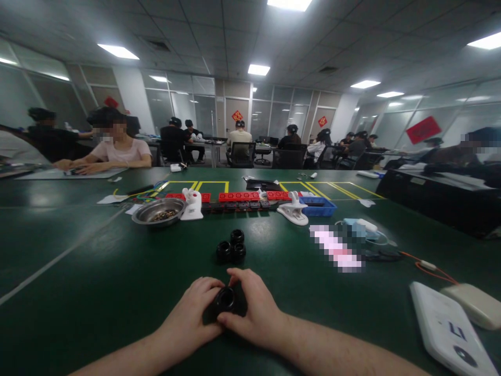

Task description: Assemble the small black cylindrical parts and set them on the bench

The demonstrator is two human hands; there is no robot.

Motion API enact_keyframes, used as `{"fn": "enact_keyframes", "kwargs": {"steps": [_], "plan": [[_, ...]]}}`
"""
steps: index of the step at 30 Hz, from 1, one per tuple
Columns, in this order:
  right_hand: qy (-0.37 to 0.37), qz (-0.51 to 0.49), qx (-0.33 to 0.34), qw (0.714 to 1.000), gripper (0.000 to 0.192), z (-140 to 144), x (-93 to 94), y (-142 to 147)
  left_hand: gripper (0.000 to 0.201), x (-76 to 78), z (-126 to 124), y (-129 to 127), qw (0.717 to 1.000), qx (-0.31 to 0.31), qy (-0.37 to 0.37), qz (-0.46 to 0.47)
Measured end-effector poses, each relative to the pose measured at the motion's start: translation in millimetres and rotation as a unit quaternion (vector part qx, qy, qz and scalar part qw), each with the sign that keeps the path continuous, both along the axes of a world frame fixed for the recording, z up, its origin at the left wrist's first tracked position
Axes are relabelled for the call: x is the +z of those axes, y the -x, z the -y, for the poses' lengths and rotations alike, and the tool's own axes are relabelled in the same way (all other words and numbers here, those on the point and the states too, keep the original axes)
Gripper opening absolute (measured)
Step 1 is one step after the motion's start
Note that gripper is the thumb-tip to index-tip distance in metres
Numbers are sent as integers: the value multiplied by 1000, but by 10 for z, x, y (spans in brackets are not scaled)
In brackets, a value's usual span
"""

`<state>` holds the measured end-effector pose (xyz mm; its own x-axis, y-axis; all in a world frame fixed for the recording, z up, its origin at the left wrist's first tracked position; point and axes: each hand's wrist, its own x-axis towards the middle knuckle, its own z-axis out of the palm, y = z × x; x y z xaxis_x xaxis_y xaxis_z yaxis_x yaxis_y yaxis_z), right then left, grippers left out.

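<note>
Close in front of me, a glossy black round piece with a hole in its top point(226, 298) sits between my two hands at the tabletop. My left hand point(195, 308) curls around its left side, fingers behind and thumb in front. From the right, my right hand point(258, 308) has its thumb against the near side and its fingers curved over the far side. Just beyond stand three more black round pieces point(230, 248), grouped together with their holes facing up. The exact kind of these pieces is not clear.
Farther back on the green table point(97, 303) are a metal bowl of small parts point(141, 215), white clamp-like stands point(293, 213), red strips point(238, 196) and a blue tray point(319, 206). At right lie a white device marked 17 point(450, 324) and cables. Several people sit around.
</note>
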<state>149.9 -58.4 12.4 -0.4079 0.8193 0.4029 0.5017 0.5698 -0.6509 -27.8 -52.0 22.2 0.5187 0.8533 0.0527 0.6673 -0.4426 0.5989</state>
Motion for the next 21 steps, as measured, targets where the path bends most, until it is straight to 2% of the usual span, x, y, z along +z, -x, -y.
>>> {"fn": "enact_keyframes", "kwargs": {"steps": [6, 8, 12, 15, 19, 21], "plan": [[-8, -34, 100, 994, 68, -14, -14, -36, 30, -42, -12, 25, 1000, -7, -25, 0], [-8, -34, 90, 995, 71, -13, -13, -35, 31, -38, -7, 27, 1000, -4, -21, 0], [8, -17, 17, 1000, 76, -6, -1, -1, 28, -14, -1, 19, 1000, -9, -10, -2], [7, 13, 1, 1000, 75, 10, 12, 27, 31, -13, 3, 11, 1000, -5, -15, -9], [-32, 10, 31, 999, 61, 41, 21, 21, 32, -56, 7, 18, 999, -4, -38, -5], [-60, -5, 76, 995, 64, 56, 19, 8, 32, -88, 1, 26, 999, -6, -48, -2]]}}
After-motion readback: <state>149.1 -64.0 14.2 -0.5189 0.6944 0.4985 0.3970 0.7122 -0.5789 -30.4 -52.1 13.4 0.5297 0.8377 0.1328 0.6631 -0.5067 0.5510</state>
